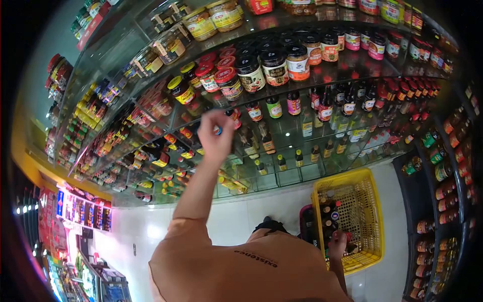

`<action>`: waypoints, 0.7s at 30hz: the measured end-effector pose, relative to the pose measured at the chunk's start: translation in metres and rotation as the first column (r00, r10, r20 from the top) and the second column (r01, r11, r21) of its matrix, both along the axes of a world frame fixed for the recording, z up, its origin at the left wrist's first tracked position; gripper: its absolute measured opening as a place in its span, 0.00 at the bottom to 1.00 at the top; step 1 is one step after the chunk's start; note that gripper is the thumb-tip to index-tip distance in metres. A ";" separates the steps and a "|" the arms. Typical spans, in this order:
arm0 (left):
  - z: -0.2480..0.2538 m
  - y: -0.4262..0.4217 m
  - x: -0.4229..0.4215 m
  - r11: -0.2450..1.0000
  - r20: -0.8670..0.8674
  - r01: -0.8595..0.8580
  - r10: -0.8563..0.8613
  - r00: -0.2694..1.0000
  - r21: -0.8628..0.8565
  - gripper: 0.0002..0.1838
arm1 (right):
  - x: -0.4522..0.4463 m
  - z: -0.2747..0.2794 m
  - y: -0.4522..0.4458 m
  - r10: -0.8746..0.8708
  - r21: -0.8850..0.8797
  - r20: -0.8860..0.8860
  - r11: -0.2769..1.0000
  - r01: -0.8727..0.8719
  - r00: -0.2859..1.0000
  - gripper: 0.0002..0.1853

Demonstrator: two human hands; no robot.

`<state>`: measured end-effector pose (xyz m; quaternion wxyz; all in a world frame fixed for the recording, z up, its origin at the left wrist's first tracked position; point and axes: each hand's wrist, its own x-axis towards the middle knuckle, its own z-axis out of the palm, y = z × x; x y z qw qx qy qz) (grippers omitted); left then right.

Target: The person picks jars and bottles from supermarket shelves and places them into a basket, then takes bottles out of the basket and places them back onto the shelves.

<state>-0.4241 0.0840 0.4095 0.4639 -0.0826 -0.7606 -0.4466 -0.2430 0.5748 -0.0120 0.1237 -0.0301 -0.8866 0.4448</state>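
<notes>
Left hand point(215, 135) curls at the view's ten o'clock; right hand point(337, 245) meets the yellow basket point(360, 211) at four, its walls presumably corralling bottles point(328, 223). I cannot tell either grip's hold.

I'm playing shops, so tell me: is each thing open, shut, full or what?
Yellow plastic basket: open-topped, partly filled.
Bottles in the basket: grouped toward one side.
Right hand: lowered at the basket, grip unclear.
Glass shelves: stocked.
Yellow-lidded jars: closed, standing.
Black-lidded jars: closed, standing.
Left hand: raised before the shelves, fingers curled; whether it holds something is unclear.
</notes>
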 end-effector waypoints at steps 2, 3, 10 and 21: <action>0.045 0.000 -0.022 0.994 -0.119 0.095 -0.087 0.989 0.058 0.15 | -0.004 0.025 -0.014 0.047 -0.009 0.065 0.999 -0.047 0.997 0.09; 0.064 0.002 -0.031 0.988 -0.171 0.149 -0.139 0.975 0.047 0.17 | -0.004 0.034 -0.021 0.116 -0.032 0.134 0.993 -0.112 0.984 0.12; 0.161 0.069 -0.095 0.971 -0.244 0.143 -0.188 0.951 -0.191 0.24 | 0.014 0.059 -0.038 0.156 -0.019 0.362 0.987 -0.160 0.919 0.16; 0.257 0.146 -0.216 0.832 0.380 -0.150 0.395 0.836 -0.535 0.68 | 0.071 0.045 -0.028 -0.009 0.127 0.530 0.989 -0.069 0.848 0.16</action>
